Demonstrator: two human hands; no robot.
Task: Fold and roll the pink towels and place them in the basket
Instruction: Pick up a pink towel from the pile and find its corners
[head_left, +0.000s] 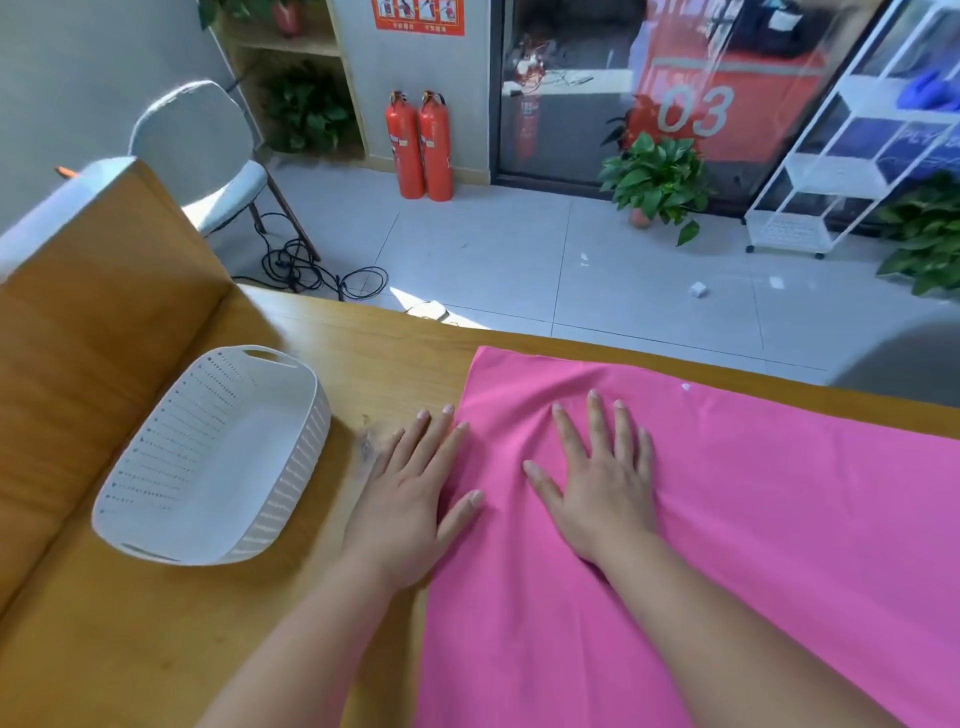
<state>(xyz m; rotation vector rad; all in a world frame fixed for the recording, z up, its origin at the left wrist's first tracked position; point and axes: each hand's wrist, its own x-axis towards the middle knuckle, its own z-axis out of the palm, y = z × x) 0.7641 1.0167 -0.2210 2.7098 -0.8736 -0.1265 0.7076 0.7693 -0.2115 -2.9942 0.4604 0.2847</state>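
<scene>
A pink towel (769, 519) lies spread flat over the right half of the wooden table (156, 649). My right hand (602, 483) lies flat on the towel near its left edge, fingers straight and spread, and the cloth wrinkles slightly beyond the fingertips. My left hand (415, 493) lies flat across the towel's left edge, fingers on the wood and thumb on the pink cloth. A white slotted basket (291, 499) stands empty on the table to the left of both hands.
A wooden partition (104, 291) rises along the table's left side behind the basket. The table's far edge runs just past the towel. Beyond it are a tiled floor, a chair (208, 156), cables, two fire extinguishers (421, 145) and potted plants.
</scene>
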